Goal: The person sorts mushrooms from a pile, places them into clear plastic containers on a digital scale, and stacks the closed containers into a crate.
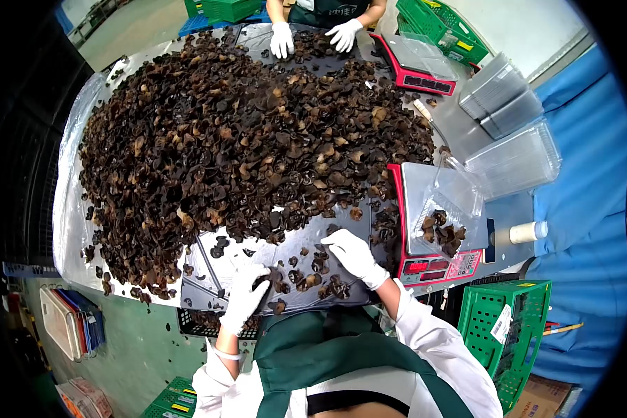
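Note:
A large heap of dark brown wood ear mushrooms [258, 139] covers most of the table. My left hand [245, 298], in a white glove, is at the table's near edge with its fingers curved and apart, holding nothing I can see. Several loose mushroom pieces [306, 280] lie just to its right. My right hand [355, 258], also gloved, stretches its fingers over the dark sheet beside a small mushroom piece [333, 228]. Farther right, a red scale [423, 237] carries a clear plastic tray [460, 191] with some mushrooms in it.
Across the table, a co-worker's two gloved hands [282, 40] are at the heap's far edge. A second red scale [421, 66] stands there. Stacked clear trays [501, 94] and a white bottle [528, 232] are on the right. A green crate [498, 334] sits below the table edge.

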The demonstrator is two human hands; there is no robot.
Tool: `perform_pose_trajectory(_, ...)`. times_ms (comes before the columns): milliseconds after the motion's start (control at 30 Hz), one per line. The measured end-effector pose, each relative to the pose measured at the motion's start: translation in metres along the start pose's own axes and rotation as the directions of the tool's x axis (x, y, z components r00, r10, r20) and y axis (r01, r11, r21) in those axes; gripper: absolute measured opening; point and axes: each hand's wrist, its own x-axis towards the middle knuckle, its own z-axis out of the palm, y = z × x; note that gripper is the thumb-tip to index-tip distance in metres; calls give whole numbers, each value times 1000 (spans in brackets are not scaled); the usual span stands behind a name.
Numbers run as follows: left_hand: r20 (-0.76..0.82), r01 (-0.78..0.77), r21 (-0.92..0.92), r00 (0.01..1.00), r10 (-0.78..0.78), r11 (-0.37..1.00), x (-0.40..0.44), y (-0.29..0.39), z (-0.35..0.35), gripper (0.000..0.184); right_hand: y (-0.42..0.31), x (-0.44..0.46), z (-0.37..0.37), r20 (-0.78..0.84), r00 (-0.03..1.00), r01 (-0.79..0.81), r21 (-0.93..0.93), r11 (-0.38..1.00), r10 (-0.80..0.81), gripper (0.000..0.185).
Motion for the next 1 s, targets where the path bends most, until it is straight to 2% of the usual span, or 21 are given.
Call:
perform_pose_trajectory(67,-110,-81,239,988,110,968,2,12,-1,28,7,-6,-5,13,1000,0,-30,1000,1,21)
perform_pose_trajectory(100,-112,-76,236,988,105,969,3,13,1,28,8,-8,-8,20,1000,4,-58,998,-3,22)
perform_pose_trajectory(133,-82,-125,343,983,162,931,5,14,2,30,10,-10,-8,25,1000,5,-59,998,-3,22)
perform_pose_trajectory(167,-45,-175,446,975,217,878,7,16,4,33,14,-12,-7,24,998,53,-154,987,-50,25)
perform_pose_trajectory(233,-59,-147,425,980,189,893,12,13,10,29,6,-11,-5,26,995,104,-247,964,-101,28)
perform_pose_trajectory(300,-111,-84,323,986,125,943,19,9,14,22,-9,-11,6,148,984,143,-359,922,-95,32)
perform_pose_trajectory(333,-194,-103,277,968,161,955,23,3,18,14,-1,-12,17,231,969,187,-454,871,-88,30)
perform_pose_trajectory(367,-190,-110,280,968,167,954,25,0,18,14,6,-11,21,224,971,184,-456,871,-88,30)
perform_pose_trajectory(433,-284,49,56,958,-31,997,23,-11,17,12,13,-4,24,87,994,94,-288,953,-72,25)
perform_pose_trajectory(467,-253,105,-87,960,-124,991,20,-27,19,13,14,0,26,-22,994,99,-250,963,-108,23)
perform_pose_trajectory(500,-256,155,-134,949,-185,979,16,-17,14,15,8,5,28,-24,994,94,-248,964,-103,23)
perform_pose_trajectory(567,-160,276,-445,912,-379,852,9,-18,9,16,-14,17,33,12,996,87,-274,958,-87,20)
perform_pose_trajectory(600,-152,278,-439,914,-375,855,7,-11,6,16,-21,23,41,119,993,63,-352,934,-22,19)
perform_pose_trajectory(633,-107,330,-536,887,-450,777,4,1,2,17,-1,19,65,170,983,132,-367,921,-73,21)
perform_pose_trajectory(667,-56,375,-626,853,-519,683,1,8,-1,20,7,19,78,161,981,163,-404,900,-106,20)
perform_pose_trajectory(733,-32,362,-678,855,-518,639,-11,2,1,23,10,22,83,160,976,206,-438,875,-149,20)
perform_pose_trajectory(800,17,328,-737,883,-469,591,-20,10,-2,31,14,22,80,73,989,141,-200,970,-129,22)
perform_pose_trajectory(833,16,343,-713,879,-476,611,-26,22,-4,33,-4,23,77,80,987,150,-196,969,-136,22)
perform_pose_trajectory(900,128,336,-877,853,-505,344,-42,24,-1,36,-52,12,65,281,951,133,3,991,-128,28)
perform_pose_trajectory(967,318,390,-915,853,-414,101,-50,23,1,57,-107,12,49,481,840,101,316,943,-252,35)
perform_pose_trajectory(1000,361,409,-913,817,-450,10,-58,29,-3,61,-90,5,67,421,879,91,311,946,-223,40)
